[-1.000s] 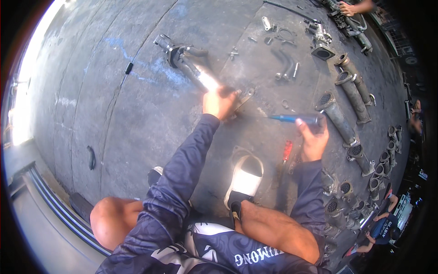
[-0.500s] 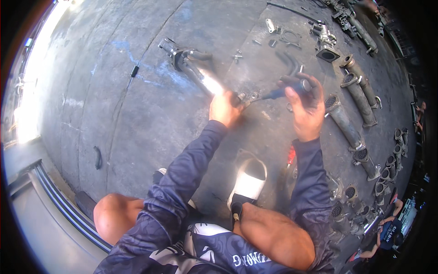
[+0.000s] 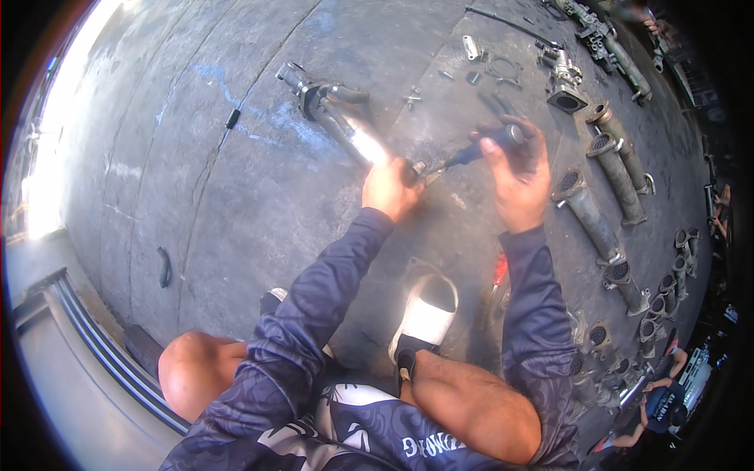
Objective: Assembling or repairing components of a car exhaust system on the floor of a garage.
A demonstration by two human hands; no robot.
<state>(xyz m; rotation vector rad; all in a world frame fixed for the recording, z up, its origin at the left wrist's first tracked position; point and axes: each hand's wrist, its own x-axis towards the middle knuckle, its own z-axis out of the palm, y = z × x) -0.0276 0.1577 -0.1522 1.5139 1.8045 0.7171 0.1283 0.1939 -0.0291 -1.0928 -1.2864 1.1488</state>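
Observation:
My left hand [image 3: 390, 188] is closed round the near end of a long metal tube part [image 3: 339, 125], which has a bracket fitting at its far end and bright glare along its side. My right hand [image 3: 520, 177] grips a screwdriver [image 3: 471, 152] with a dark blue handle, the thumb laid over it. Its shaft slants down to the left, and the tip meets the tube's end beside my left fingers. That contact point is partly hidden and hazy.
Several metal tube parts [image 3: 589, 216] lie in rows at the right. Farther off are a valve housing [image 3: 567, 86], a flat gasket [image 3: 503, 68] and a long dark rod [image 3: 510, 23]. A red-handled tool [image 3: 499, 268] lies near my white shoe [image 3: 428, 314]. Another person [image 3: 666, 404] is at lower right.
My right hand and the screwdriver have shifted slightly left and up. My left hand keeps its hold on the tube part, almost unmoved.

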